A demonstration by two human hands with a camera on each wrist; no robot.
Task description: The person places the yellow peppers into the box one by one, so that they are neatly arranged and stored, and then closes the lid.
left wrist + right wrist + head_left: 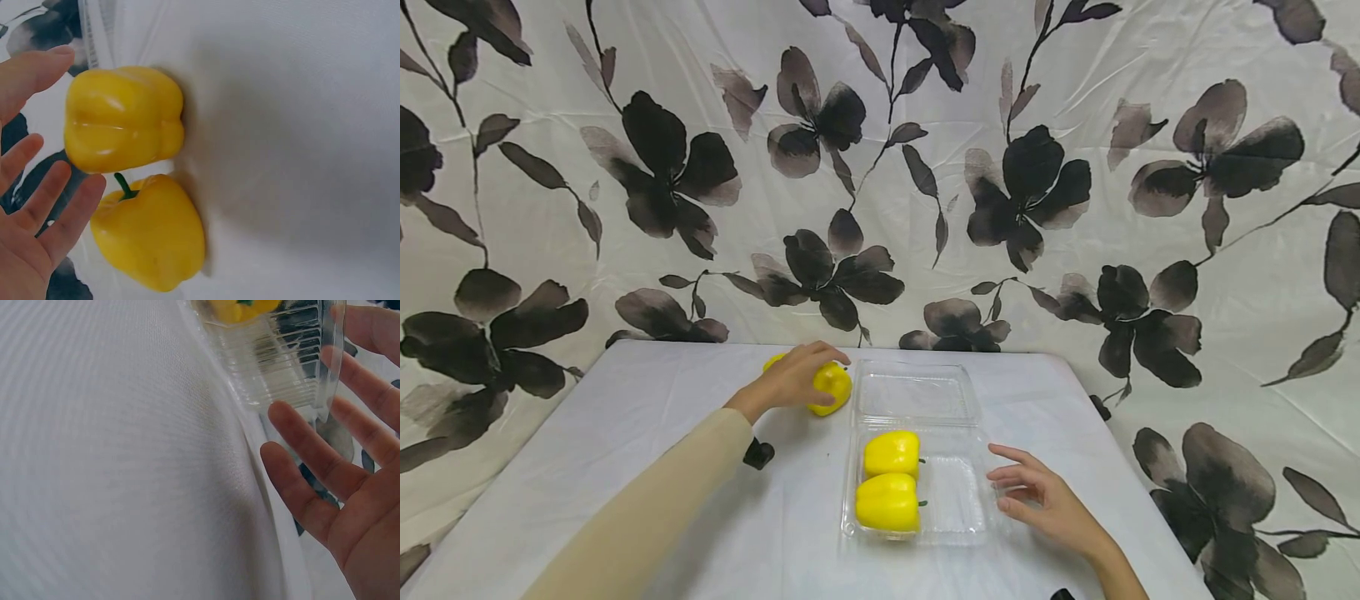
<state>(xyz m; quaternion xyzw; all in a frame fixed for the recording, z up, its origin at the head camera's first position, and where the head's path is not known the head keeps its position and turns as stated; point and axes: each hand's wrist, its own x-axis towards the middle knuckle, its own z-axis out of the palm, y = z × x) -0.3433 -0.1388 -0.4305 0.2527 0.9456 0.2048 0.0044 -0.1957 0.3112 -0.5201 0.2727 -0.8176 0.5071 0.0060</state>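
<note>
My left hand (790,379) reaches over two yellow bell peppers at the back of the table. In the left wrist view its fingers are spread beside the upper bell pepper (125,119), not closed round it. The other bell pepper (153,234) lies below, its green stem showing. Right of them is a clear plastic clamshell container (955,500), its lid (917,396) folded back. Two more peppers, a rear one (889,452) and a front one (886,502), lie side by side in its left half. My right hand (1048,504), fingers loosely extended, is at the container's right edge.
A white cloth covers the table (760,533). Behind it hangs a pale curtain (925,200) with dark flowers. The container's raised rim (331,369) stands beside the right fingers. A small black device (758,454) shows beneath the left wrist.
</note>
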